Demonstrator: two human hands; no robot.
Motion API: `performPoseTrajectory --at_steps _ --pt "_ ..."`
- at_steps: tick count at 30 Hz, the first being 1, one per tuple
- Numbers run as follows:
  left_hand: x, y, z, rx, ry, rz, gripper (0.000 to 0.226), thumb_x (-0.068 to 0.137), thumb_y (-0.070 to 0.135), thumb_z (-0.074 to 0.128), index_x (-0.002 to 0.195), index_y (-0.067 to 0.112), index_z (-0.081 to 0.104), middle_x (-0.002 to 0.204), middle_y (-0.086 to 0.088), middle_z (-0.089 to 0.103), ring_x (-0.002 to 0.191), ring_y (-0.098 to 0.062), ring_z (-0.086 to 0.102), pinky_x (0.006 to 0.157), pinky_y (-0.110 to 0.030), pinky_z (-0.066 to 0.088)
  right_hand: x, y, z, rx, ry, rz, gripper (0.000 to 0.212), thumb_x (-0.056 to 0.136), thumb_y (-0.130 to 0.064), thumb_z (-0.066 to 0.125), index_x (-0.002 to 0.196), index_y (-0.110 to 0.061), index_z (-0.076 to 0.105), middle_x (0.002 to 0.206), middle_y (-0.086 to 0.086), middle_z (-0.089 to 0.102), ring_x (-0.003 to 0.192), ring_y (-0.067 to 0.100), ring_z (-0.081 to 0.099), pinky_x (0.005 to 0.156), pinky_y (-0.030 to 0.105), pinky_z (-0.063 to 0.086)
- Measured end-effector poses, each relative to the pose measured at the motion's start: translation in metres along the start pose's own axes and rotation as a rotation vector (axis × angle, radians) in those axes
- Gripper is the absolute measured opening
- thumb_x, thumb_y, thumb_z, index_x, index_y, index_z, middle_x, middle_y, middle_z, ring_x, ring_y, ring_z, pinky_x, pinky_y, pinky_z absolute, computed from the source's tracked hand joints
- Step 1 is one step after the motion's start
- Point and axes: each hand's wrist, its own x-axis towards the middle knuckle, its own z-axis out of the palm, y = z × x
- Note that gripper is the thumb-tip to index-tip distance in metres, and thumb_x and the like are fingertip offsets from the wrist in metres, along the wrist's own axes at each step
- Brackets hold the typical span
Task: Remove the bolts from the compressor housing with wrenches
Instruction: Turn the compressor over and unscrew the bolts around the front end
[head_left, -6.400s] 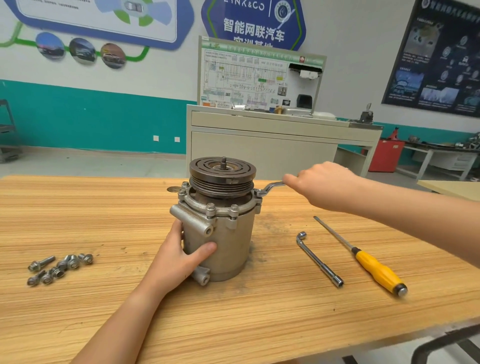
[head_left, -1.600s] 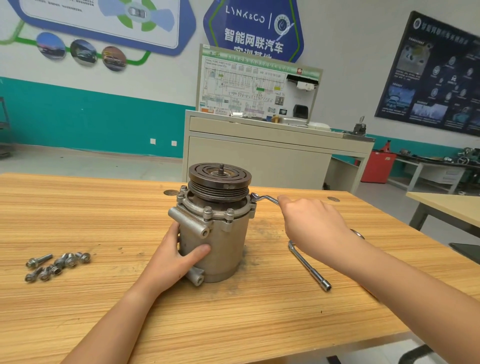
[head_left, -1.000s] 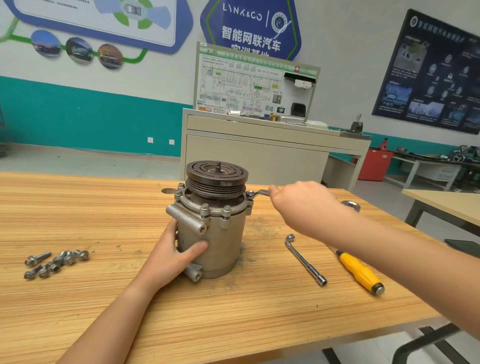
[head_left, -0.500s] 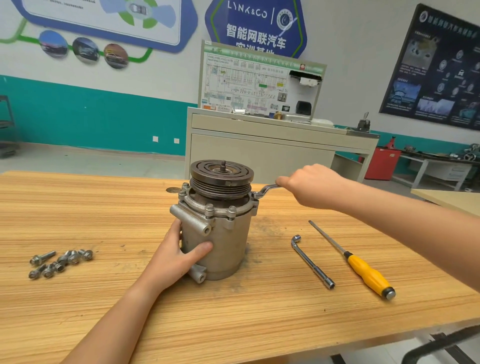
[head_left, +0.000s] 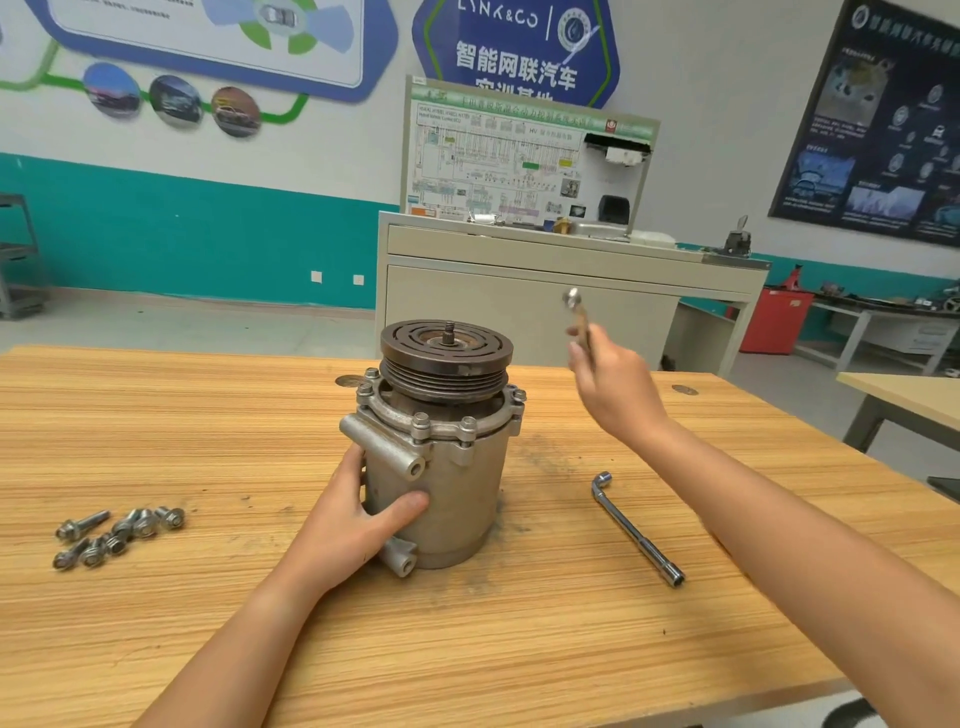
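Observation:
The grey compressor housing (head_left: 457, 488) stands upright mid-table with a dark pulley (head_left: 447, 353) on top. Several bolts (head_left: 420, 422) ring its upper flange. My left hand (head_left: 358, 519) grips the housing's lower left side, thumb across the front. To the right of the pulley and above the table, my right hand (head_left: 613, 384) holds a slim metal wrench (head_left: 577, 317) nearly upright, its ring end up and clear of the housing.
Several loose bolts (head_left: 117, 535) lie on the wooden table (head_left: 208, 426) at the left. An L-shaped socket wrench (head_left: 636, 530) lies right of the housing. A beige cabinet (head_left: 519, 306) stands behind the table, another table (head_left: 904, 400) at the far right.
My right hand has lifted the wrench off the right-hand flange bolt and raised it upright in the air. My left hand has stayed on the housing. The yellow screwdriver is now hidden behind my right arm.

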Motion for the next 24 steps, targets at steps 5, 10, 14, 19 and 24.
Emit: performPoseTrajectory --at_steps 5,10,14,19,24 --pt "0.0 0.0 0.0 0.002 0.022 -0.004 0.054 0.067 0.05 0.074 0.109 0.05 0.039 0.116 0.024 0.055 0.105 0.014 0.049 0.081 -0.014 0.042 -0.045 -0.015 -0.038 -0.266 -0.116 -0.082 0.036 0.098 -0.021 0.035 0.134 -0.017 0.038 0.069 0.004 0.058 0.059 0.024 0.053 0.049 0.03 0.036" --pt "-0.001 0.001 0.0 0.003 0.025 -0.002 0.054 0.068 0.053 0.074 0.108 0.052 0.038 0.115 0.026 0.053 0.106 0.011 0.048 0.083 -0.018 0.042 -0.055 -0.045 -0.051 -0.507 -0.28 -0.049 0.042 0.095 -0.011 0.036 0.135 -0.022 0.03 0.08 0.004 0.059 0.075 0.027 0.054 0.055 0.031 0.034" --pt "0.0 -0.001 0.0 0.02 0.025 0.0 0.049 0.078 0.033 0.073 0.107 0.052 0.038 0.115 0.027 0.052 0.104 0.016 0.047 0.079 -0.011 0.04 -0.054 -0.063 -0.051 -0.642 -0.366 -0.065 0.051 0.087 0.001 0.036 0.136 -0.012 0.03 0.067 0.0 0.039 0.067 0.024 0.041 0.048 0.029 0.025" --pt "0.0 -0.001 0.001 0.017 0.02 0.001 0.049 0.08 0.026 0.071 0.108 0.051 0.039 0.115 0.025 0.054 0.098 0.022 0.048 0.075 -0.007 0.04 -0.055 -0.083 -0.049 -0.741 -0.478 -0.083 0.061 0.086 0.005 0.039 0.142 0.003 0.016 0.1 0.01 0.062 0.084 0.029 0.059 0.054 0.03 0.035" --pt "0.0 -0.002 0.001 0.031 0.023 0.003 0.051 0.081 0.025 0.071 0.11 0.049 0.038 0.115 0.025 0.053 0.095 0.027 0.046 0.071 -0.001 0.039 -0.042 -0.089 -0.059 -0.863 -0.542 -0.189 0.033 0.089 0.001 0.041 0.121 -0.002 0.046 0.062 -0.002 0.031 0.052 0.015 0.037 0.04 0.025 0.026"
